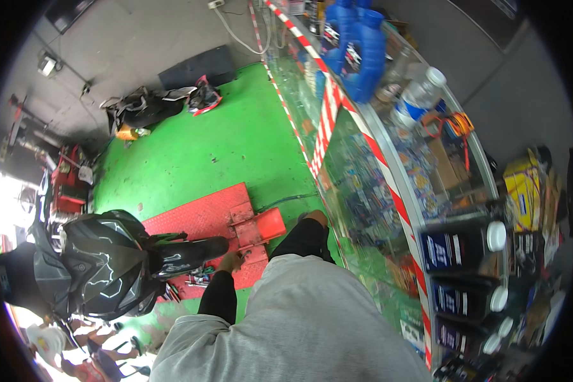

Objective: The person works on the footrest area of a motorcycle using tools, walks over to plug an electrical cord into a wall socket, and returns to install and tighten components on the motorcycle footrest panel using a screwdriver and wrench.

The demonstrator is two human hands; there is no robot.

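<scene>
Reaching beside front tyre (204, 249) at red ramp (200, 207) | left hand (231, 261): can't tell grip; right hand unseen | best keep tools (200, 277) clear

A dark motorcycle (102, 261) with pale line markings stands toward the left, its black front wheel (209, 248) pointing right over a flat red platform (200, 207) — textured, with red plates (261, 227) at its right end.

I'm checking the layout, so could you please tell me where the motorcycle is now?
In the head view, the motorcycle is at the left, its front wheel over the red platform and close to the left hand.
</scene>
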